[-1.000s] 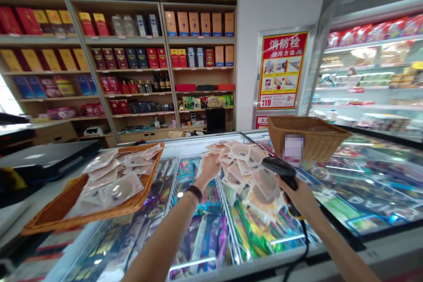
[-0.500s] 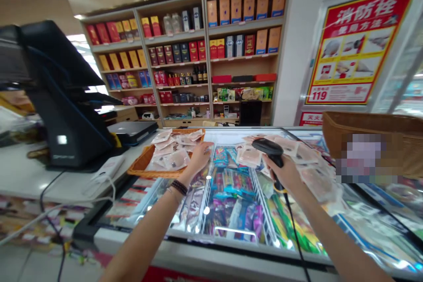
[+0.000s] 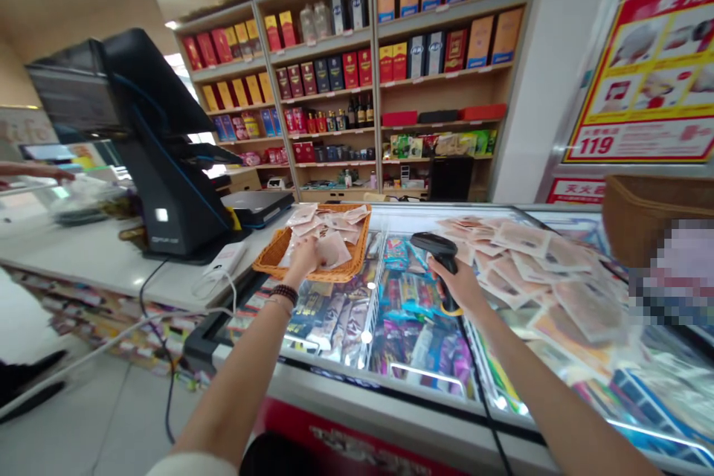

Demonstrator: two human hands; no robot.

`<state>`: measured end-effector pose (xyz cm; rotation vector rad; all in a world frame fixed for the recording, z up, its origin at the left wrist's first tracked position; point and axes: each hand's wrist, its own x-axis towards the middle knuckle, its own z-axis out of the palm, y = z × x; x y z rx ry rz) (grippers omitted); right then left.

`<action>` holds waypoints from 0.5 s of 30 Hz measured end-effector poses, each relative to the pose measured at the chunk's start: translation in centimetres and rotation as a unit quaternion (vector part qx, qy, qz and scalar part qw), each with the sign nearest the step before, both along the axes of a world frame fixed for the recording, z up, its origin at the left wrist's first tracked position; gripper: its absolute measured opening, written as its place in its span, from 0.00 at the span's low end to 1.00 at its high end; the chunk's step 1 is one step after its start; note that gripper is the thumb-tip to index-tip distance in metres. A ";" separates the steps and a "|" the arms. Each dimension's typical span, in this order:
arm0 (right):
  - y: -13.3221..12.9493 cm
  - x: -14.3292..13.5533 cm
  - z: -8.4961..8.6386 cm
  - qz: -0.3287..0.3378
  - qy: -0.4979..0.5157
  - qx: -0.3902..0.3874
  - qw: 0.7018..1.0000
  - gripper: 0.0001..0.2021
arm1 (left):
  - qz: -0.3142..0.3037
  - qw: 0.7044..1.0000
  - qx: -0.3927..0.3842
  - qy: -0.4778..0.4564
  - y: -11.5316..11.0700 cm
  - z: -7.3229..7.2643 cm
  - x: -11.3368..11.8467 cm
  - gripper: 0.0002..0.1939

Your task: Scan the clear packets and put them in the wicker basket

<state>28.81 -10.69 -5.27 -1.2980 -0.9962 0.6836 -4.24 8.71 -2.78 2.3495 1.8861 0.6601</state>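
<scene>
My left hand [image 3: 304,256], with a dark beaded bracelet at the wrist, reaches into an orange wicker basket [image 3: 357,268] of flat clear packets [image 3: 335,250]. Its fingers touch the packets, but they are small and blurred, so a grip cannot be made out. A black handheld barcode scanner [image 3: 440,247] is in my right hand [image 3: 460,282], its head tilted to the left above the freezer's glass top. Right of it, many similar flat packets [image 3: 521,238] lie spread in an overlapping pile on the glass.
The glass-topped freezer [image 3: 357,387] shows wrapped goods inside. A black register screen [image 3: 161,141], a scale [image 3: 256,207] and cables stand on the left counter. A brown basket [image 3: 641,216] sits at the right. Another person's hand [image 3: 53,173] shows at the far left.
My left hand has moved from the basket's right edge in among its packets. The view has turned right, and my right hand with the scanner is now clear of the packet pile.
</scene>
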 end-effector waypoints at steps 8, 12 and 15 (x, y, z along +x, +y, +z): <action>-1.0 1.0 0.0 -0.042 0.065 -0.044 0.996 0.23 | 0.011 0.999 -0.014 0.042 -2.8 1.9 0.6 0.23; -1.1 0.9 0.0 -0.037 0.063 -0.043 0.996 0.24 | 0.000 0.998 0.058 -0.013 -4.0 2.7 1.7 0.18; -1.1 0.9 0.1 -0.033 0.056 -0.035 0.997 0.24 | -0.019 0.986 0.114 -0.122 -4.9 2.5 3.7 0.14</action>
